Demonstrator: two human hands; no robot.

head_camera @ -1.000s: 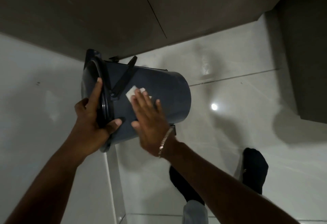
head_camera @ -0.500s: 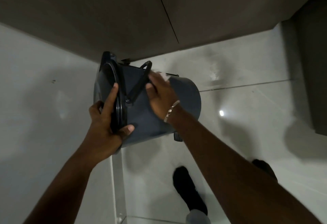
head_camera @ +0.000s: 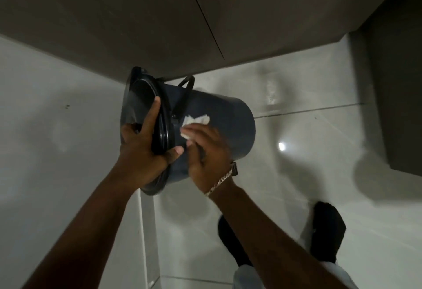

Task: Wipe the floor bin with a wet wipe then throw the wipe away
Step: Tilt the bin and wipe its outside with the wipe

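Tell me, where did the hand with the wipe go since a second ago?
The right hand slid the white wet wipe up over the dark blue round plastic bin toward its black handle, then back down beside the black rim. Nothing was let go. The left hand kept gripping the rim, and the bin stayed tipped on its side.

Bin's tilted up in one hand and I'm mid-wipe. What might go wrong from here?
1. Only the left hand grips the bin, at its rim; hard pressure from the right hand may twist it loose and drop it near the feet.
2. The wipe sits under the fingers, not visibly pinched, so it may slip off.
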